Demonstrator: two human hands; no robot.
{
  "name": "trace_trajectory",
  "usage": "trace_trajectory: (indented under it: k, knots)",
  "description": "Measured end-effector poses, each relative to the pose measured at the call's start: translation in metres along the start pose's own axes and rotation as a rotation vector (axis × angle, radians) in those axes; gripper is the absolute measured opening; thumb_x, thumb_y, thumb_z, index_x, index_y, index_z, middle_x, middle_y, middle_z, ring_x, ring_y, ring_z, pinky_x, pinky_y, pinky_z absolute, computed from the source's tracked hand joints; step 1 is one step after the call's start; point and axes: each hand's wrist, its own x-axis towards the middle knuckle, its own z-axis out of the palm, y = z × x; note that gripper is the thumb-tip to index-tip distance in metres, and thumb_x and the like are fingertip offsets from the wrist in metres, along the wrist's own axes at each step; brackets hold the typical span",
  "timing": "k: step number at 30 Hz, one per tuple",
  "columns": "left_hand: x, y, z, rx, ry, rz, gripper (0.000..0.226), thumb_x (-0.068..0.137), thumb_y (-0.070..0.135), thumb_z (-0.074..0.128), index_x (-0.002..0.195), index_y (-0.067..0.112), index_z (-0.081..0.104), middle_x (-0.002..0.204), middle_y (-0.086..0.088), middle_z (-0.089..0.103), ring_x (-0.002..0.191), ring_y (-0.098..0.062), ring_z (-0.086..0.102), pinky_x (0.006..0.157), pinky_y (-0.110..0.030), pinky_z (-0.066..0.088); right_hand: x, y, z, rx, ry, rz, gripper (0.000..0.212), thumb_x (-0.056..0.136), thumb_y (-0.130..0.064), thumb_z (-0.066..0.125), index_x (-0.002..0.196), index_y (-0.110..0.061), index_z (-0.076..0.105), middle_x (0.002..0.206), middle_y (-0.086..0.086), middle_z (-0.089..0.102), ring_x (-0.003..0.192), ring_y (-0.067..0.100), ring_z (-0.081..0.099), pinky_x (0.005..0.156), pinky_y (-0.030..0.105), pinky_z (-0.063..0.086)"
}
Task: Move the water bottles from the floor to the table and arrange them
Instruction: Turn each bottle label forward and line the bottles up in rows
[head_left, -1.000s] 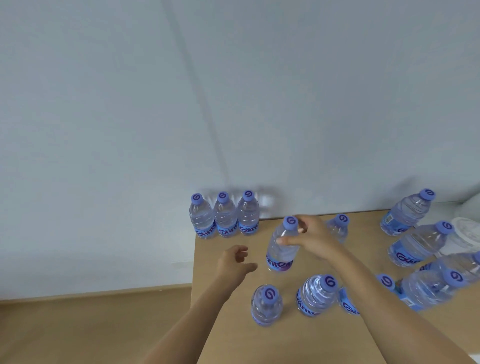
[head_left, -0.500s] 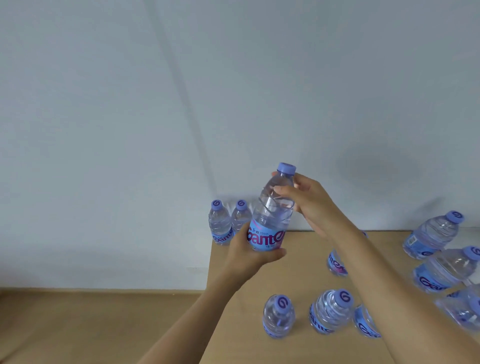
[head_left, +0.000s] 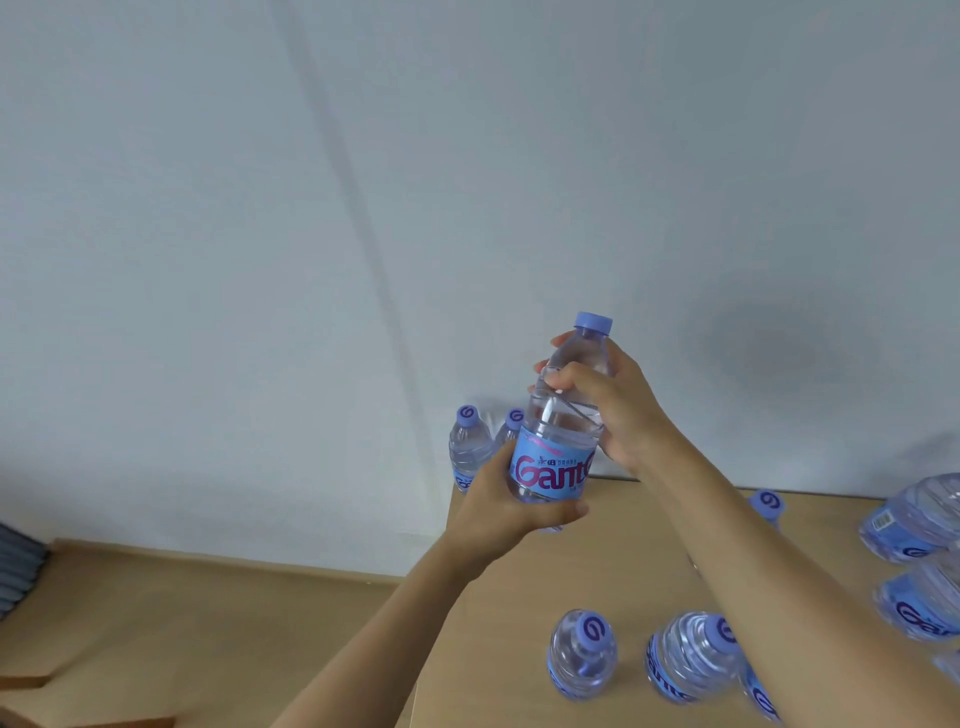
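Note:
A clear water bottle (head_left: 558, 457) with a blue label and lilac cap is held upright in the air above the table's far left corner. My left hand (head_left: 506, 512) grips its base from below and the left. My right hand (head_left: 615, 408) grips its upper part just under the cap. Behind it, two bottles (head_left: 467, 447) stand in a row at the table's back left corner, the second partly hidden. More bottles stand on the wooden table (head_left: 597, 566): two near the front (head_left: 582, 654) and several at the right edge (head_left: 914, 525).
A pale wall rises right behind the table. Wooden floor (head_left: 182, 623) lies to the left, with a dark object (head_left: 15, 571) at the left edge of view. Another bottle's cap (head_left: 768, 503) shows behind my right forearm.
My right hand lifted the bottle off the table, and my left hand took hold of its base. The bottle now sits a little higher and closer, and the view has tilted upward.

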Motion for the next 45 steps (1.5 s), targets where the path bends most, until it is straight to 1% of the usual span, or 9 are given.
trace_trajectory:
  k: [3, 12, 18, 23, 26, 30, 34, 39, 45]
  knots:
    - [0.001, -0.004, 0.000, -0.016, 0.059, -0.007, 0.056, 0.060, 0.026, 0.087, 0.109, 0.020, 0.061, 0.094, -0.006, 0.072, 0.085, -0.026, 0.070, 0.076, -0.042, 0.060, 0.003, -0.001, 0.003, -0.020, -0.074, -0.002, 0.032, 0.069, -0.013, 0.070, 0.099, -0.017, 0.059, 0.099, 0.013, 0.066, 0.095, 0.024, 0.069, 0.084, 0.039, 0.055]
    - [-0.001, -0.020, -0.004, -0.070, 0.246, -0.016, 0.056, 0.062, 0.021, 0.087, 0.112, 0.019, 0.061, 0.097, -0.001, 0.071, 0.090, -0.019, 0.070, 0.076, -0.039, 0.060, 0.009, 0.018, 0.020, -0.159, 0.010, 0.092, 0.044, 0.075, -0.039, 0.080, 0.109, -0.018, 0.059, 0.109, 0.002, 0.070, 0.101, 0.020, 0.068, 0.091, 0.041, 0.054]
    - [-0.005, -0.027, -0.013, -0.120, 0.173, -0.040, 0.059, 0.069, 0.019, 0.086, 0.119, 0.022, 0.055, 0.106, -0.001, 0.069, 0.096, -0.017, 0.068, 0.078, -0.036, 0.060, 0.010, 0.025, 0.033, -0.122, -0.037, 0.082, 0.025, 0.088, -0.007, 0.066, 0.109, -0.003, 0.053, 0.083, -0.004, 0.065, 0.063, -0.001, 0.068, 0.054, 0.016, 0.051]
    - [-0.014, -0.043, -0.027, -0.102, 0.128, -0.084, 0.056, 0.074, 0.014, 0.083, 0.121, 0.023, 0.052, 0.110, -0.004, 0.065, 0.095, -0.017, 0.068, 0.074, -0.028, 0.057, 0.012, 0.047, 0.040, -0.244, -0.097, 0.149, 0.031, 0.081, -0.028, 0.074, 0.106, -0.019, 0.057, 0.102, -0.013, 0.070, 0.103, 0.011, 0.067, 0.088, 0.043, 0.056]
    - [-0.017, -0.058, -0.030, -0.103, 0.152, -0.132, 0.054, 0.073, 0.007, 0.082, 0.117, 0.019, 0.052, 0.097, -0.003, 0.069, 0.082, -0.014, 0.069, 0.068, -0.026, 0.057, 0.015, 0.060, 0.042, -0.312, -0.196, 0.241, 0.035, 0.084, -0.041, 0.071, 0.111, -0.025, 0.056, 0.113, -0.013, 0.066, 0.109, 0.010, 0.063, 0.097, 0.041, 0.051]
    - [-0.021, -0.087, -0.037, -0.065, 0.168, -0.196, 0.057, 0.069, 0.010, 0.084, 0.115, 0.021, 0.052, 0.098, -0.002, 0.069, 0.083, -0.015, 0.068, 0.069, -0.024, 0.055, 0.014, 0.076, 0.036, -0.418, -0.296, 0.359, 0.027, 0.092, -0.044, 0.060, 0.115, -0.030, 0.055, 0.113, -0.020, 0.063, 0.106, 0.002, 0.060, 0.069, 0.017, 0.051]
    - [-0.026, -0.116, -0.042, -0.020, 0.204, -0.292, 0.059, 0.066, 0.004, 0.085, 0.115, 0.017, 0.054, 0.102, -0.002, 0.067, 0.087, -0.009, 0.066, 0.071, -0.022, 0.056, 0.007, 0.102, 0.037, -0.515, -0.302, 0.325, 0.028, 0.088, -0.040, 0.067, 0.108, -0.021, 0.065, 0.106, -0.013, 0.071, 0.105, 0.000, 0.062, 0.090, 0.023, 0.048]
    - [-0.025, -0.143, -0.041, 0.047, 0.267, -0.328, 0.057, 0.063, 0.000, 0.085, 0.109, 0.015, 0.057, 0.098, 0.003, 0.068, 0.077, 0.006, 0.065, 0.064, -0.012, 0.050, 0.001, 0.136, 0.042, -0.599, -0.347, 0.292, 0.047, 0.071, -0.053, 0.072, 0.104, -0.021, 0.063, 0.101, -0.003, 0.071, 0.100, 0.011, 0.066, 0.093, 0.039, 0.053]
    - [-0.020, -0.174, -0.038, 0.112, 0.318, -0.414, 0.063, 0.060, 0.008, 0.088, 0.111, 0.020, 0.054, 0.099, 0.007, 0.067, 0.085, 0.002, 0.062, 0.061, -0.006, 0.046, -0.003, 0.162, 0.046, -0.637, -0.365, 0.250, 0.034, 0.080, -0.034, 0.075, 0.107, -0.021, 0.057, 0.103, -0.007, 0.064, 0.098, 0.008, 0.061, 0.085, 0.024, 0.049]
